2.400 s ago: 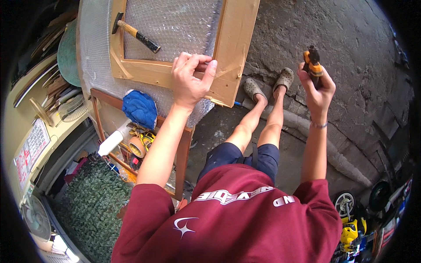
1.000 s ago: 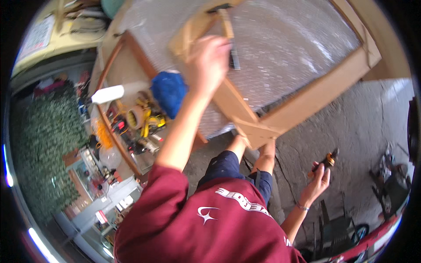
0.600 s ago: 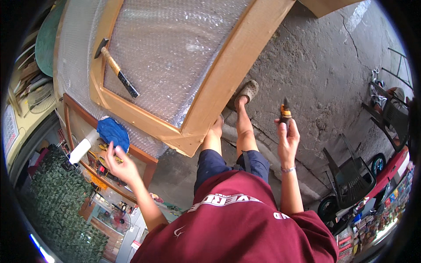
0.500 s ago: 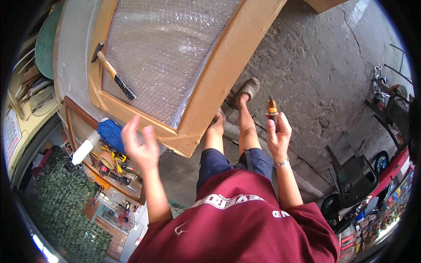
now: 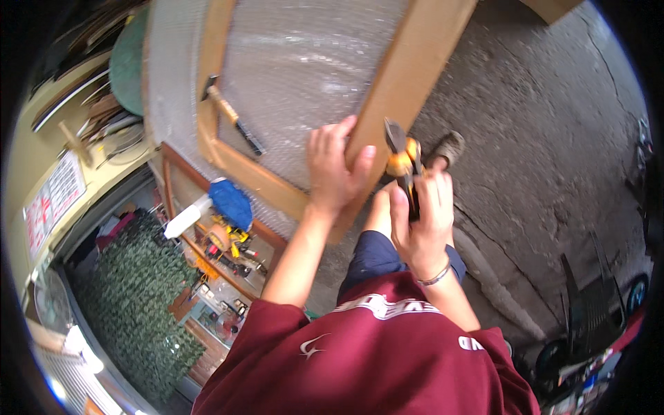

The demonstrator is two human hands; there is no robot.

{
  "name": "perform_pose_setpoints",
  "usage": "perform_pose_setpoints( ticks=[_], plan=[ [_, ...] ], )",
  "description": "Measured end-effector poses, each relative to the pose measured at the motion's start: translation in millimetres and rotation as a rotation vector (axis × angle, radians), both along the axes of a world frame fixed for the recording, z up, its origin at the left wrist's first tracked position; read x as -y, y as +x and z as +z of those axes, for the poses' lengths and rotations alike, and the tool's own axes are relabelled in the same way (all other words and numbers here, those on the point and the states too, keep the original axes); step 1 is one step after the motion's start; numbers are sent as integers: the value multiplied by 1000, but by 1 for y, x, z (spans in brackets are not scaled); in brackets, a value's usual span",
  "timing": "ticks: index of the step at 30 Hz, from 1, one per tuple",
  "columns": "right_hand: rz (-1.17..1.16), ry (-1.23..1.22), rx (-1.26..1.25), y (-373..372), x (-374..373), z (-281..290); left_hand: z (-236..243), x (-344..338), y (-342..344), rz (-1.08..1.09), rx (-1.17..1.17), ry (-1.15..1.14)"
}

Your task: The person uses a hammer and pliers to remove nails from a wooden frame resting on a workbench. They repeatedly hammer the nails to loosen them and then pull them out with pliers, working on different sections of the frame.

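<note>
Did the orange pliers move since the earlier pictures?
Yes, the pliers moved left relative to the brown frame: before, they were over the floor, clear of its right edge; now they overlap that edge in view.

- Two o'clock: pliers point(image 5: 400, 164), orange and black, with a dark grey head.
- One o'clock: frame point(image 5: 411, 69), plain golden tan.
- Eleven o'clock: bubble wrap point(image 5: 297, 76), translucent grey, dotted, flecked with white glints.
- Between ten and eleven: hammer point(image 5: 236, 120), dark head, tan handle, black grip.
- Nine o'clock: bundle point(image 5: 232, 204), bright blue; bottle point(image 5: 185, 220), white.
- Eight o'clock: leafy mass point(image 5: 145, 283), mottled green.
- Six o'clock: shirt point(image 5: 387, 353), maroon with white print.
</note>
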State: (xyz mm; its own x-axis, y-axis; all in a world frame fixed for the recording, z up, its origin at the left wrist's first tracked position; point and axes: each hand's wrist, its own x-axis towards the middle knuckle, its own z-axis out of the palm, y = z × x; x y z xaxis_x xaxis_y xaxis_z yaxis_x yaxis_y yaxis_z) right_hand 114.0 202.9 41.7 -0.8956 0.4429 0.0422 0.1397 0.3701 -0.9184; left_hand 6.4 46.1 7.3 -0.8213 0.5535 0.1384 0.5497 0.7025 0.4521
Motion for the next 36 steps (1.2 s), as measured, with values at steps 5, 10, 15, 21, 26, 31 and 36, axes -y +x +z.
perform_pose_setpoints(
  ticks=[5, 10, 15, 21, 26, 31, 36],
  plan=[
    [225, 351, -2, -127, 25, 15, -12, 7, 8, 69, 251, 107],
    [264, 694, -158, -191, 118, 27, 14, 6, 5, 15, 98, -145],
    [496, 423, 234, -224, 208, 1, 6, -7, 6, -41, 34, 18],
    [275, 297, 384, -239, 216, 5, 3, -5, 2, -74, 23, 38],
    [299, -380, 54, -181, 126, 43, -4, 1, -3, -75, 104, 38],
    [-357, -862, -126, -26, 42, 22, -12, 14, -8, -66, 228, 74],
    [-589, -1622, 199, 86, 41, -39, -2, 10, -23, -234, 109, -60]
  ],
)
